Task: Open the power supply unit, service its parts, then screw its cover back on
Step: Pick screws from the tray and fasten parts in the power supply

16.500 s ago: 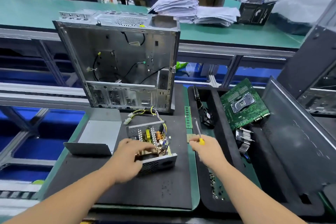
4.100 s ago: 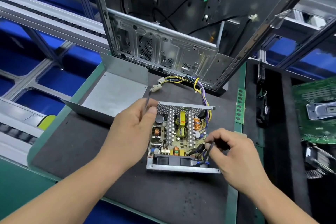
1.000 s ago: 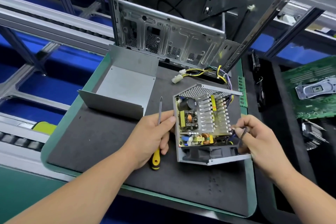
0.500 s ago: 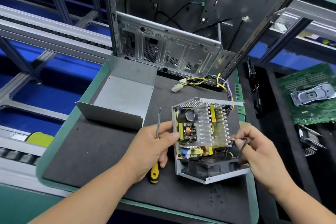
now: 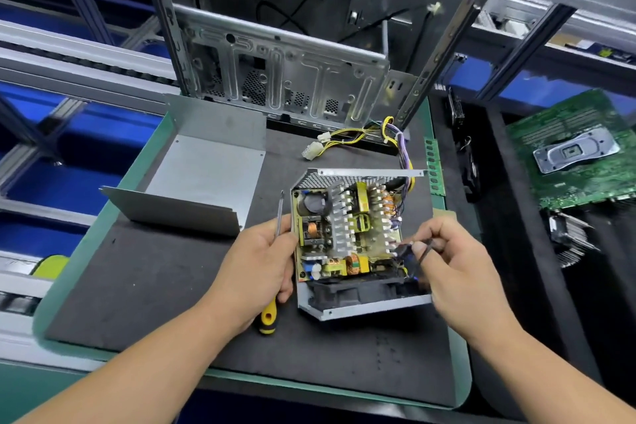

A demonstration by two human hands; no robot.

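Observation:
The open power supply unit (image 5: 351,241) is tilted up on the black mat, its circuit board, heatsinks and coils facing me. My left hand (image 5: 258,262) steadies its left wall and also holds a yellow-handled screwdriver (image 5: 272,286), whose shaft points up past my thumb. My right hand (image 5: 444,258) pinches a thin dark tool (image 5: 423,253) at the board's right edge near the wires. The unit's grey metal cover (image 5: 199,175) lies apart on the mat to the left. Its wire bundle (image 5: 375,134) trails back to a white connector.
An empty computer case (image 5: 285,55) stands behind the mat (image 5: 144,279). A black foam tray (image 5: 516,251) on the right holds a green motherboard (image 5: 571,155), a heatsink (image 5: 568,237) and a RAM stick (image 5: 434,165). Conveyor rails run on the left.
The unit has been tipped back a little, so its board faces up more. Both hands keep their grips. Over the longer span the screwdriver passed from my right hand to my left.

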